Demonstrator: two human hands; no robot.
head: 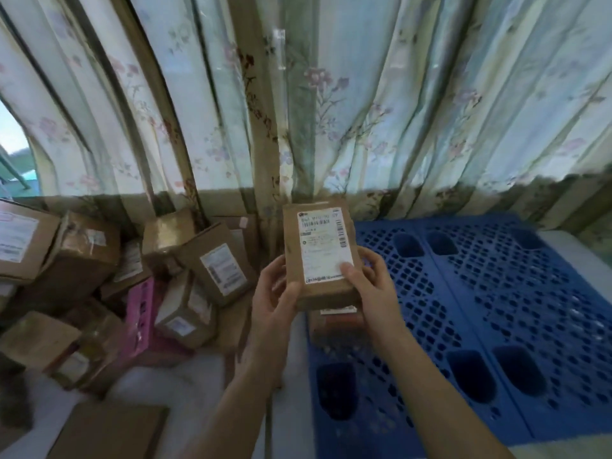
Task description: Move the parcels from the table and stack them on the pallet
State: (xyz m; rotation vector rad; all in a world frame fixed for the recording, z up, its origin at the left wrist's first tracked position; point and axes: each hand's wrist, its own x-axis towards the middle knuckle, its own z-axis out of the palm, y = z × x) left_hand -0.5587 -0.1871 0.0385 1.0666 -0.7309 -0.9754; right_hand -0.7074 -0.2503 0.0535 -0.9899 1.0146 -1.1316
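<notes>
A small brown cardboard parcel (319,250) with a white shipping label on top is held in the air at the centre of the view. My left hand (276,293) grips its near left corner, and my right hand (367,283) grips its near right side with the thumb on the label. The parcel hangs over the left edge of the blue plastic pallet (480,293). Directly under it, on the pallet's left edge, lies another brown parcel (337,321), mostly hidden. A heap of several brown parcels (212,266) lies to the left.
A pink box (140,313) sits among the heap. A flat piece of cardboard (109,432) lies at the bottom left. Floral curtains (364,94) hang close behind the heap and the pallet. The pallet's grid top has deep oval openings.
</notes>
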